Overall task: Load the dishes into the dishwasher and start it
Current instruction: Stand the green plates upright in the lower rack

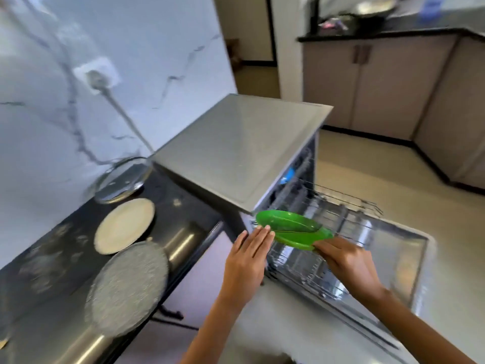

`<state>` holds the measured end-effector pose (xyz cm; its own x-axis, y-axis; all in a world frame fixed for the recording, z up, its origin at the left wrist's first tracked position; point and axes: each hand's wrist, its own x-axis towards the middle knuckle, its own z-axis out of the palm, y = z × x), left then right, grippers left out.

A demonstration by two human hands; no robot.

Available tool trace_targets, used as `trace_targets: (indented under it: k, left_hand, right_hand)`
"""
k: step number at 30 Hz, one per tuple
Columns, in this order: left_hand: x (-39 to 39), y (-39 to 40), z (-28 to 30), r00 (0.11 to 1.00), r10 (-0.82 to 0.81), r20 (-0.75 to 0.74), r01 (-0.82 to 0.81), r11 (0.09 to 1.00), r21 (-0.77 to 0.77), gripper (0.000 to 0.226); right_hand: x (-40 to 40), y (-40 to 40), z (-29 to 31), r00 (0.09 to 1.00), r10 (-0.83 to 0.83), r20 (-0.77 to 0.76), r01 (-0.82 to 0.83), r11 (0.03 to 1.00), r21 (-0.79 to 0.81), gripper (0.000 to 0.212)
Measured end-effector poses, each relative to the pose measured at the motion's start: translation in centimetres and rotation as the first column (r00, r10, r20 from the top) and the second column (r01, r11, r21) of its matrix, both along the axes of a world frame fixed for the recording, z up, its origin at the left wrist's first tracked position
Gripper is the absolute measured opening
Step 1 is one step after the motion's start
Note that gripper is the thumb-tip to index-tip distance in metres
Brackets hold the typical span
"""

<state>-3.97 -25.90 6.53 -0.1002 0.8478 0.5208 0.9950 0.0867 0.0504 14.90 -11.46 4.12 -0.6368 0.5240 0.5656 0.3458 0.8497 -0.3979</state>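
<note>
we hold the green plates (294, 229) over the pulled-out rack (328, 232) of the dishwasher (241, 148), right hand (346, 261) fingers pinching the rim, left hand (249, 258) fingers straight against the edge, and should tip them upright into a slot between prongs.

The green plate (291, 228) looks like glossy plastic. The dishwasher (241, 151) top is matt grey, its rack (341, 206) thin wire. The dark worktop (52, 258) shines; the lid (122, 179) is clear glass.
</note>
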Motion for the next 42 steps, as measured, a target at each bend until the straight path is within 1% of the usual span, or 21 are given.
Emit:
trace_targets:
  k: [3, 5, 6, 8, 9, 11, 13, 16, 19, 20, 23, 27, 29, 31, 33, 36, 39, 42]
  left_hand:
    - [1.5, 3.5, -6.2, 0.996, -0.015, 0.083, 0.029, 0.986, -0.165, 0.042]
    - [1.6, 5.0, -11.7, 0.992, -0.007, 0.127, 0.045, 0.953, -0.301, 0.048]
    - [1.6, 5.7, -14.7, 0.99, 0.003, 0.141, 0.05, 0.928, -0.369, 0.05]
    - [1.1, 7.2, -21.1, 0.987, 0.026, 0.158, 0.056, 0.866, -0.497, 0.047]
    - [0.9, 7.8, -23.8, 0.986, 0.043, 0.164, 0.057, 0.827, -0.56, 0.047]
    - [0.2, 9.2, -29.5, 0.988, 0.085, 0.129, 0.024, 0.742, -0.67, 0.049]
    - [-0.5, 10.1, -34.7, 0.99, 0.105, 0.098, -0.008, 0.719, -0.695, 0.05]
    - [-1.4, 11.8, -40.5, 0.985, 0.131, 0.109, -0.016, 0.708, -0.706, 0.076]
    - [-2.3, 13.2, -44.7, 0.982, 0.144, 0.126, -0.009, 0.694, -0.72, 0.079]
    - [-2.6, 13.4, -46.0, 0.982, 0.138, 0.129, 0.0, 0.682, -0.731, 0.08]
    - [-3.1, 13.6, -48.7, 0.984, 0.13, 0.124, 0.017, 0.62, -0.784, 0.076]
    - [-3.1, 13.4, -50.0, 0.978, 0.145, 0.15, 0.054, 0.521, -0.852, 0.071]
    - [-3.2, 13.7, -49.8, 0.971, 0.172, 0.167, 0.066, 0.477, -0.876, 0.066]
    - [-3.4, 14.1, -49.9, 0.966, 0.193, 0.172, 0.071, 0.443, -0.894, 0.068]
    - [-3.6, 14.4, -50.2, 0.963, 0.202, 0.177, 0.072, 0.44, -0.895, 0.069]
    - [-3.9, 14.5, -50.7, 0.953, 0.211, 0.219, 0.108, 0.44, -0.892, 0.068]
    - [-4.1, 14.1, -50.9, 0.948, 0.203, 0.245, 0.132, 0.449, -0.884, 0.069]
    - [-4.2, 14.0, -51.1, 0.947, 0.194, 0.254, 0.142, 0.457, -0.878, 0.068]
  right_hand:
    - [3.4, 2.4, -4.6, 0.989, -0.146, 0.037, 0.149, 0.984, -0.093, 0.015]
    - [4.3, 3.8, -8.4, 0.976, -0.199, 0.084, 0.209, 0.969, -0.131, 0.024]
    - [4.3, 4.5, -10.3, 0.97, -0.216, 0.113, 0.232, 0.961, -0.152, 0.024]
    - [3.6, 6.3, -14.5, 0.957, -0.235, 0.169, 0.265, 0.947, -0.184, 0.014]
    - [3.0, 7.0, -16.4, 0.954, -0.234, 0.188, 0.269, 0.943, -0.194, 0.016]
    - [1.4, 8.7, -20.9, 0.95, -0.221, 0.22, 0.268, 0.94, -0.211, 0.02]
    - [-0.9, 10.2, -25.0, 0.95, -0.201, 0.239, 0.259, 0.934, -0.246, 0.019]
    - [-4.1, 12.2, -30.2, 0.945, -0.186, 0.271, 0.263, 0.922, -0.285, 0.027]
    - [-7.2, 13.9, -34.4, 0.947, -0.161, 0.277, 0.252, 0.91, -0.331, 0.017]
    - [-8.2, 14.4, -35.7, 0.949, -0.142, 0.282, 0.242, 0.901, -0.36, 0.019]
    - [-11.1, 15.3, -38.6, 0.934, -0.026, 0.357, 0.194, 0.875, -0.443, 0.021]
    - [-15.3, 15.6, -40.3, 0.885, 0.137, 0.445, 0.13, 0.845, -0.519, 0.032]
    - [-17.0, 15.5, -40.6, 0.852, 0.185, 0.49, 0.111, 0.85, -0.515, 0.034]
    - [-18.4, 15.6, -41.0, 0.844, 0.207, 0.495, 0.098, 0.847, -0.522, 0.033]
    - [-19.5, 16.0, -41.0, 0.86, 0.206, 0.467, 0.097, 0.833, -0.545, 0.031]
    - [-20.7, 17.0, -40.9, 0.901, 0.184, 0.392, 0.078, 0.822, -0.564, 0.02]
    - [-21.3, 17.6, -40.8, 0.9, 0.21, 0.381, 0.06, 0.808, -0.586, 0.014]
    - [-21.7, 17.7, -41.1, 0.893, 0.235, 0.384, 0.066, 0.774, -0.629, 0.015]
